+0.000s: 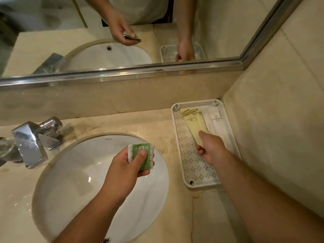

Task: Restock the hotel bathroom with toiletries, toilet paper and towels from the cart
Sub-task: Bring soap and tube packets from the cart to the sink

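A white amenity tray point(181, 155) with a patterned floor sits on the marble counter in the corner by the wall. My right hand point(210, 148) pinches the near end of a long yellow toiletry packet point(192, 122) that lies slanted in the tray. Beside it, along the tray's right side, lies a white packet point(216, 120). My left hand point(126, 167) hovers over the sink, shut on a small stack of green-and-white sachets point(142, 156) with the thumb pressed on top.
A round white sink point(73, 186) fills the counter's middle, with a chrome faucet point(29, 142) at its left. A steel-framed mirror point(122, 74) runs above the backsplash. A beige wall point(273, 137) closes off the right side.
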